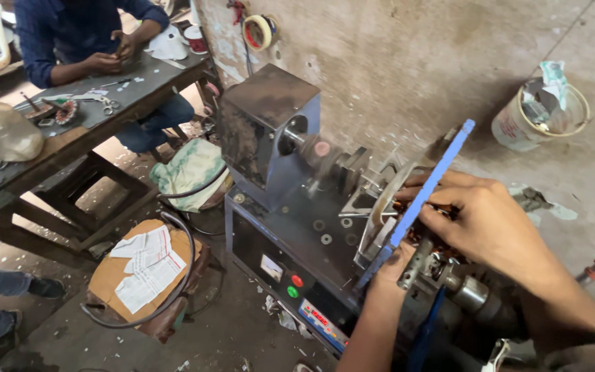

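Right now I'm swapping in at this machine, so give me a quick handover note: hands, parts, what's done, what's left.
Left hand: grips the lower end of the blue strip.
Right hand: on the strip's middle, fingers at the coil.
Strip lies slanted across the coil, which sits on the machine spindle.
Done: coil mounted, strip in place.
Left: cannot tell from this view.
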`<move>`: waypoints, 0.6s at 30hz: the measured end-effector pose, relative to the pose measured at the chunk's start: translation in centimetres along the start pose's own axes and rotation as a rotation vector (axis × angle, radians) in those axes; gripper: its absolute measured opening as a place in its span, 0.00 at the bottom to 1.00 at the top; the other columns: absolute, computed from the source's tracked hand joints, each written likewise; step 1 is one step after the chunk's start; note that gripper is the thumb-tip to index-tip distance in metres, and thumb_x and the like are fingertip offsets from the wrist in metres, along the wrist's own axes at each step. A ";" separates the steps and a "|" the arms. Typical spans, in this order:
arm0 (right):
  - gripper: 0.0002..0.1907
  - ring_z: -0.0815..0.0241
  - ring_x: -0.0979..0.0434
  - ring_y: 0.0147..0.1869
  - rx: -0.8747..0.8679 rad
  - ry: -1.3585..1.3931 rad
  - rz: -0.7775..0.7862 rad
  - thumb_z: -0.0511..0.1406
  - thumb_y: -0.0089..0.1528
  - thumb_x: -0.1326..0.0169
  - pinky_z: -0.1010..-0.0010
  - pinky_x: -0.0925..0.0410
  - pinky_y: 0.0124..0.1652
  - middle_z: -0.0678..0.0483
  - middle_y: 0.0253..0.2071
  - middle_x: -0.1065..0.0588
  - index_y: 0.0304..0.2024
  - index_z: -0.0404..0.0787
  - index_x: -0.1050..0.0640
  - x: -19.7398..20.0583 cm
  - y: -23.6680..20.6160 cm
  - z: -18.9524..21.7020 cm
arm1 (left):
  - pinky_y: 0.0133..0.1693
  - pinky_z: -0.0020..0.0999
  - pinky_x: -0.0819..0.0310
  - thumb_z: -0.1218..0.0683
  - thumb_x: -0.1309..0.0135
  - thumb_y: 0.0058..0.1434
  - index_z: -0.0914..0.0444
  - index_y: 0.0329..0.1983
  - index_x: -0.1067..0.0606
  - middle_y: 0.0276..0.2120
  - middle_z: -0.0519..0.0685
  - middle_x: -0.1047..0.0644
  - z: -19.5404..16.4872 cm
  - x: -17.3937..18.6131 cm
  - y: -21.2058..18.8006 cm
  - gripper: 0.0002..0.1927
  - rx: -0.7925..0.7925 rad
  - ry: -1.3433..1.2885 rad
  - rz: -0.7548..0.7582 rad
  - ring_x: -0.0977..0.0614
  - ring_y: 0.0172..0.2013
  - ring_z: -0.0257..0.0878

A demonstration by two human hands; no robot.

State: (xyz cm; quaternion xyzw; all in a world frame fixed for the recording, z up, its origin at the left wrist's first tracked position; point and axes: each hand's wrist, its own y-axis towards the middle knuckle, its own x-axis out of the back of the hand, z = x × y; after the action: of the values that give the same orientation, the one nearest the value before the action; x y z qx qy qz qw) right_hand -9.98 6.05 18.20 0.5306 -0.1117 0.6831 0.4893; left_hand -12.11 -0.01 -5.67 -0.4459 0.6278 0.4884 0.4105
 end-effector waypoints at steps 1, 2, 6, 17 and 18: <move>0.15 0.50 0.18 0.53 -0.024 -0.004 0.008 0.33 0.56 0.41 0.64 0.27 0.51 0.52 0.51 0.18 0.46 0.46 0.14 0.0 0.1 0.0 | 0.67 0.42 0.33 0.37 0.26 0.50 0.61 0.67 0.34 0.61 0.49 0.30 0.0 0.0 0.1 0.48 0.000 -0.004 -0.002 0.29 0.63 0.42; 0.15 0.50 0.18 0.53 -0.023 0.002 0.014 0.33 0.56 0.40 0.64 0.27 0.51 0.52 0.51 0.18 0.46 0.46 0.14 -0.1 0.1 0.1 | 0.67 0.42 0.33 0.36 0.26 0.50 0.61 0.67 0.33 0.61 0.49 0.29 0.0 0.0 0.1 0.48 -0.001 -0.007 -0.004 0.29 0.63 0.42; 0.14 0.52 0.17 0.52 -0.067 0.007 0.023 0.34 0.56 0.40 0.66 0.26 0.50 0.54 0.51 0.18 0.45 0.47 0.15 -0.1 0.2 0.2 | 0.66 0.42 0.33 0.36 0.26 0.50 0.61 0.67 0.33 0.61 0.48 0.29 0.1 0.0 0.2 0.47 0.000 -0.027 -0.012 0.28 0.62 0.42; 0.14 0.52 0.17 0.52 -0.058 -0.004 0.019 0.33 0.56 0.40 0.66 0.26 0.50 0.54 0.51 0.18 0.45 0.46 0.15 -0.1 0.3 0.5 | 0.69 0.40 0.33 0.35 0.22 0.35 0.61 0.67 0.31 0.63 0.46 0.28 -0.2 0.8 -0.1 0.57 -0.152 0.065 0.075 0.28 0.65 0.39; 0.15 0.51 0.17 0.52 -0.047 -0.002 0.017 0.33 0.56 0.40 0.65 0.26 0.50 0.53 0.51 0.18 0.46 0.46 0.15 -0.1 0.2 0.5 | 0.69 0.40 0.34 0.35 0.21 0.34 0.61 0.68 0.31 0.63 0.47 0.29 -0.1 0.9 -0.2 0.59 -0.152 0.075 0.073 0.28 0.65 0.39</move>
State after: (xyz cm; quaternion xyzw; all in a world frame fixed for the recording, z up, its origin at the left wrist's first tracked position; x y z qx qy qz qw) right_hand -9.90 5.55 18.36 0.5186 -0.1328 0.6838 0.4958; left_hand -12.21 -0.30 -6.59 -0.4704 0.6198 0.5323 0.3335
